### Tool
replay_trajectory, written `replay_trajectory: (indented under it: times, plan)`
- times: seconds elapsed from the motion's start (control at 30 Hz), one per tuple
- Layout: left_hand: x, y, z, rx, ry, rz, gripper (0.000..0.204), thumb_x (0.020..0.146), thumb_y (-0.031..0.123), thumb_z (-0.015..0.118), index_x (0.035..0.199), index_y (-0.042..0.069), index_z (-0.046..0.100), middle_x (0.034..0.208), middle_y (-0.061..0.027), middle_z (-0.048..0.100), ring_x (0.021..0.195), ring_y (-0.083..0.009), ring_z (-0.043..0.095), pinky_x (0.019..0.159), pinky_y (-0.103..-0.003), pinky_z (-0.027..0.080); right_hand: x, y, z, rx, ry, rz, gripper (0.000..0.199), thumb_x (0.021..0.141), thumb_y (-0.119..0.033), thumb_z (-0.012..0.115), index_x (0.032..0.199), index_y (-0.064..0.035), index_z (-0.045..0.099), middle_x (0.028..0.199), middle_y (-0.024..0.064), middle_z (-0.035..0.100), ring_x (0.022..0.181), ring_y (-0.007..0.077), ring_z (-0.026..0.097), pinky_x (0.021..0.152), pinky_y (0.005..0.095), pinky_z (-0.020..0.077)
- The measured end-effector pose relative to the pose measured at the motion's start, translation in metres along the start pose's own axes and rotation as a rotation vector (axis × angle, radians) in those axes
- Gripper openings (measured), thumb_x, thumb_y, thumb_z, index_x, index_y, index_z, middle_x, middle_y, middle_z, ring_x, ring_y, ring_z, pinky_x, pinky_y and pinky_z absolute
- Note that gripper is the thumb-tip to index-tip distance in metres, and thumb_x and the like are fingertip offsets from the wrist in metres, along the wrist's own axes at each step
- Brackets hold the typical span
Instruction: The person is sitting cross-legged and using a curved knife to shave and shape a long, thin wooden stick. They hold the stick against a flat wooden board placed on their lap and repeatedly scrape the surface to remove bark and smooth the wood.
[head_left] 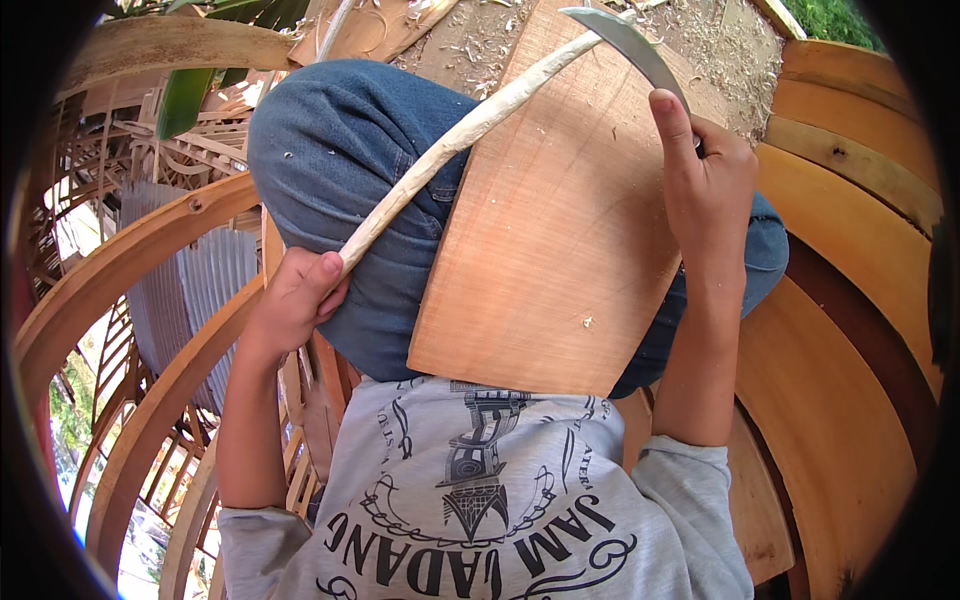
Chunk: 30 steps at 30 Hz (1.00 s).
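Left hand: the person's left hand (297,305) is gripping the near end of a long, pale, peeled wooden stick (440,155), fingers closing around it and the thumb lying along it
Stick: it is slanting up and rightward from the left hand, passing over the left leg and then over the upper left part of the board
Right hand: the person's right hand (708,180) is closing around the handle of a curved, grey metal, sickle-shaped knife (636,50), the thumb pointing up toward the blade
Blade: it is arching up and leftward, crossing in front of the stick near its far end; whether its edge is touching the wood, I cannot tell
Board: a broad, smooth, light-brown wooden board (560,230) is lying across the lap, its near edge meeting a grey printed T-shirt (480,470)
Legs: faded blue denim trousers (345,130) are showing on both sides of the board
Scraps: thin, pale wood shavings (480,50) are littering the ground beyond the knees
Surroundings: curved, varnished orange-brown wooden slats (850,230) are rising at the right
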<state>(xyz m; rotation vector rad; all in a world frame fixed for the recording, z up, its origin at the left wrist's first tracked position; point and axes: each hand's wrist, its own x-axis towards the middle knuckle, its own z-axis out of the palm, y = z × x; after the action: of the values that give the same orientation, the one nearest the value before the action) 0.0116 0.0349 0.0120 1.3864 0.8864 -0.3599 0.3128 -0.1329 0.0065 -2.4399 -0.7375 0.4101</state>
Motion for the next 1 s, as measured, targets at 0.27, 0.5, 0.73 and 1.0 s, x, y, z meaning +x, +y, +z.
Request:
replay_trajectory:
  times: [0.27,0.5,0.73,1.0]
  plan:
    - [-0.002,-0.007,0.01,0.039,0.091,0.065,0.06,0.093,0.045,0.051,0.049,0.005,0.043,0.044,0.0033,0.038,0.044,-0.0054,0.033,0.041,-0.025,0.025,-0.009,-0.013,0.0,-0.157,-0.066,-0.034,0.069,0.077,-0.063,0.061,0.052,0.0007,0.051,0.043,0.0135,0.043,0.039,0.028,0.042,0.042,0.0363,0.0359]
    - [-0.002,-0.003,0.013,0.058,0.132,0.022,0.056,0.088,0.039,0.062,0.047,0.003,0.049,0.042,0.0034,0.04,0.041,-0.0043,0.035,0.039,-0.025,0.026,-0.038,-0.035,0.017,-0.172,-0.134,-0.294,0.06,0.077,-0.056,0.065,0.051,-0.0026,0.051,0.043,0.0127,0.047,0.041,0.0293,0.051,0.04,0.0369,0.0387]
    - [-0.001,-0.005,0.011,0.054,0.134,0.027,0.055,0.089,0.036,0.061,0.048,0.002,0.05,0.042,0.0034,0.041,0.041,-0.0039,0.035,0.039,-0.025,0.026,-0.017,-0.027,0.023,-0.281,-0.105,-0.254,0.065,0.077,-0.06,0.062,0.05,-0.0017,0.051,0.044,0.0136,0.048,0.041,0.0297,0.052,0.04,0.0371,0.039]
    - [-0.002,-0.004,0.014,0.007,0.127,0.041,0.052,0.093,0.032,0.057,0.051,0.003,0.046,0.046,0.0054,0.037,0.045,-0.0029,0.03,0.04,-0.025,0.023,-0.005,-0.022,0.024,-0.336,-0.071,-0.289,0.068,0.076,-0.062,0.063,0.05,-0.0005,0.049,0.041,0.0124,0.042,0.038,0.0264,0.044,0.041,0.0353,0.0352]
